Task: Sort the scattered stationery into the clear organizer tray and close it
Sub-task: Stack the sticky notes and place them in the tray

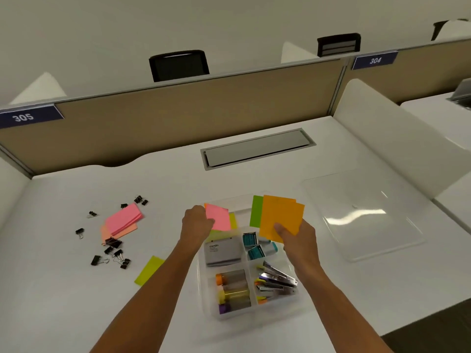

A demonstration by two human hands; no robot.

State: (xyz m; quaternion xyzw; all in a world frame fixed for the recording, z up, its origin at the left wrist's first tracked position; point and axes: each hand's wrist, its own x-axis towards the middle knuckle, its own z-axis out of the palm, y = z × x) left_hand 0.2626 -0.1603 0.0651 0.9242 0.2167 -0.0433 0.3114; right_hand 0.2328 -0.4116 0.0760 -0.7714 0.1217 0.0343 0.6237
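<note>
Tray (254, 315) sits open at tabletop (280, 340) near edge, centre; lid (362, 215) lies flat to its right. Left hand (197, 221) pinches pink notes (219, 216) above tray's far compartment. Right hand (297, 238) grips orange notes (281, 216) with green sheet (256, 211) behind. Left side: pink pad (125, 220), binder clips (112, 250), yellow sheet (149, 270). Tray holds stapler (223, 249), tape rolls (233, 289).
</note>
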